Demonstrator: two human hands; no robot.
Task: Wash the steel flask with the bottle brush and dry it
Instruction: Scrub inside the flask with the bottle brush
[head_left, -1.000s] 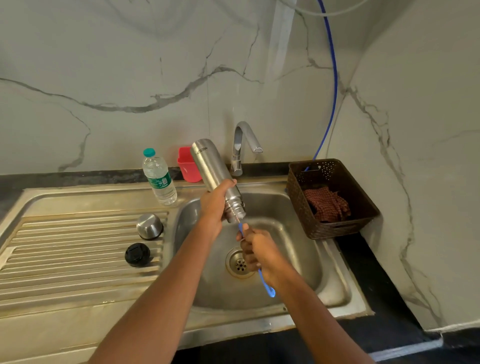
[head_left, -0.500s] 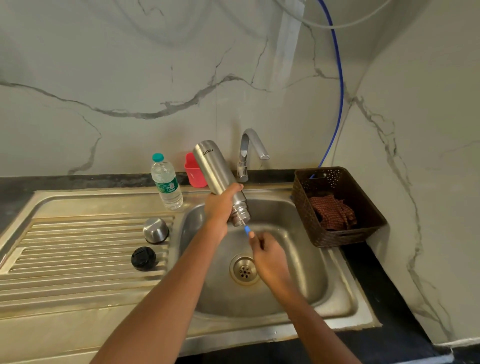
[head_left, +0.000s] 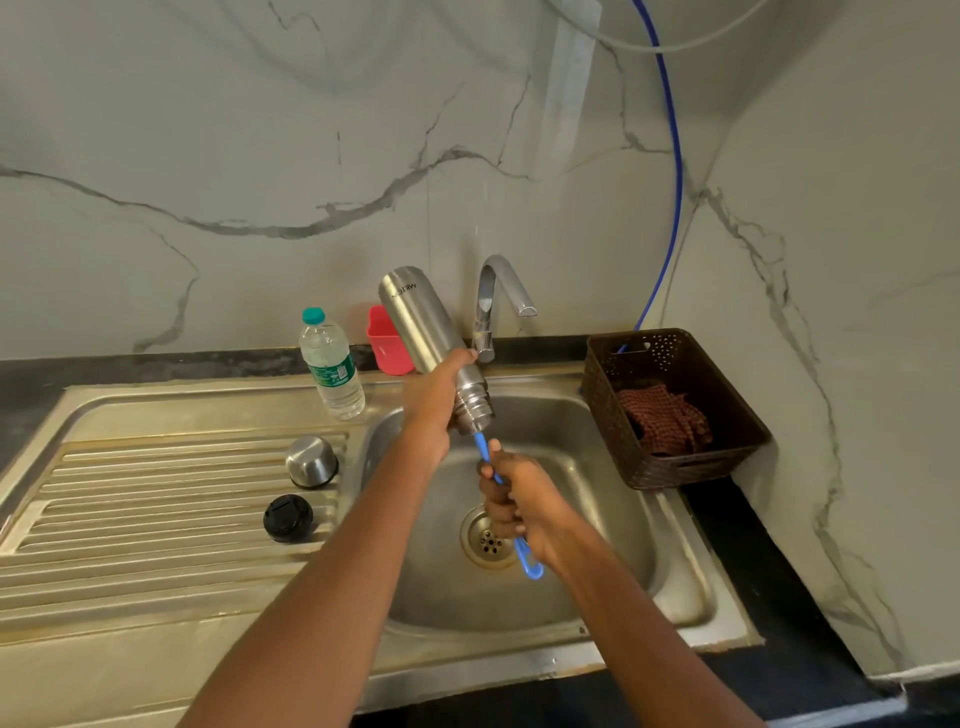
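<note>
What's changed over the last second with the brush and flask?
Half a second ago the right hand had pushed the bottle brush deep into the steel flask; it has now drawn it back out and down, so more blue handle shows. Nothing was let go. The left hand still grips the flask mouth-down over the sink; steel cap and black lid lie unmoved.
</note>
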